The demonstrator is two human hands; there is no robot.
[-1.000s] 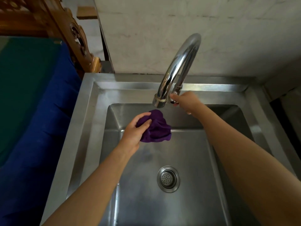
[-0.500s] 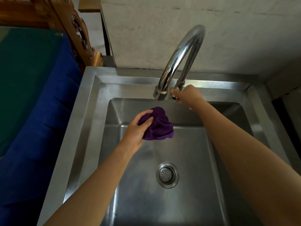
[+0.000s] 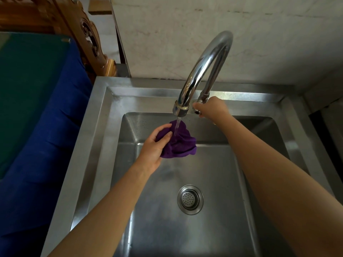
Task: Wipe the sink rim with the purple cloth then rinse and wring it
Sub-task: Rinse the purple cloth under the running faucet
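My left hand (image 3: pixel 155 145) grips the bunched purple cloth (image 3: pixel 181 142) over the steel sink basin, directly under the spout of the curved chrome tap (image 3: pixel 204 65). A thin stream of water (image 3: pixel 177 126) runs from the spout onto the cloth. My right hand (image 3: pixel 211 107) is closed on the tap handle (image 3: pixel 196 111) at the base of the tap, on the back sink rim (image 3: pixel 148 93). The cloth hangs free of the basin walls.
The round drain strainer (image 3: pixel 190 199) sits in the middle of the basin floor. A blue and green covered surface (image 3: pixel 37 108) lies left of the sink. Carved wooden furniture (image 3: pixel 83 34) stands at the back left. A pale wall rises behind the tap.
Water has started to run from the spout onto the cloth. My left hand has kept the cloth under the spout and my right hand stays on the handle.
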